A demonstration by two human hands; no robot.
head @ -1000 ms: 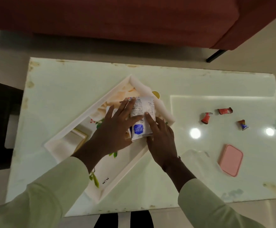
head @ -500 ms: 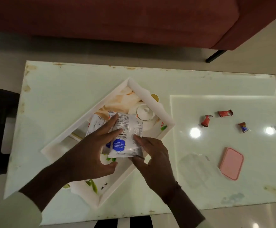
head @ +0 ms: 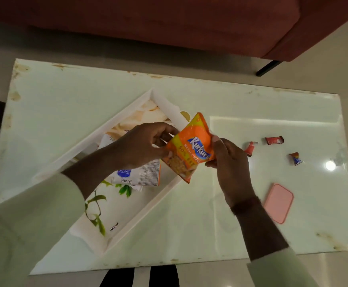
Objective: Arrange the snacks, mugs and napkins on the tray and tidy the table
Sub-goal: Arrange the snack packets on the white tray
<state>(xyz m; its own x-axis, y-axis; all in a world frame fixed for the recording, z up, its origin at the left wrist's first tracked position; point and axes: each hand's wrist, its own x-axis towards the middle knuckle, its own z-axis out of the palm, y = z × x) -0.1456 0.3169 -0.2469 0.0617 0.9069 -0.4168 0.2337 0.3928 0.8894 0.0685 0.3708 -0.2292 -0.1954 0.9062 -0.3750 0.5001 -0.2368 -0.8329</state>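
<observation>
Now both hands have the orange snack packet [head: 190, 147] up in the air, hovering over the right edge of the white tray [head: 125, 230] that sits skewed on the glass table [head: 69, 100]. The left hand [head: 140, 146] pinches its left edge between thumb and fingers, and the right hand [head: 229, 160] grips the right edge the same way. A white packet [head: 140, 175] already lies flat in the tray below. The risk here: that foil looks slick and puffed, so a loose pinch could let it slide off onto the glass outside the rim. Set down on top of the white packet, it may skate or tip over the low wall. Something pale sits at the tray's far end, possibly a mug, though it's too washed out to tell, and a careless sweep could knock it. Three small wrappers [head: 273, 140] and a pink lid [head: 279, 205] wait on the right, clear of the hands.
</observation>
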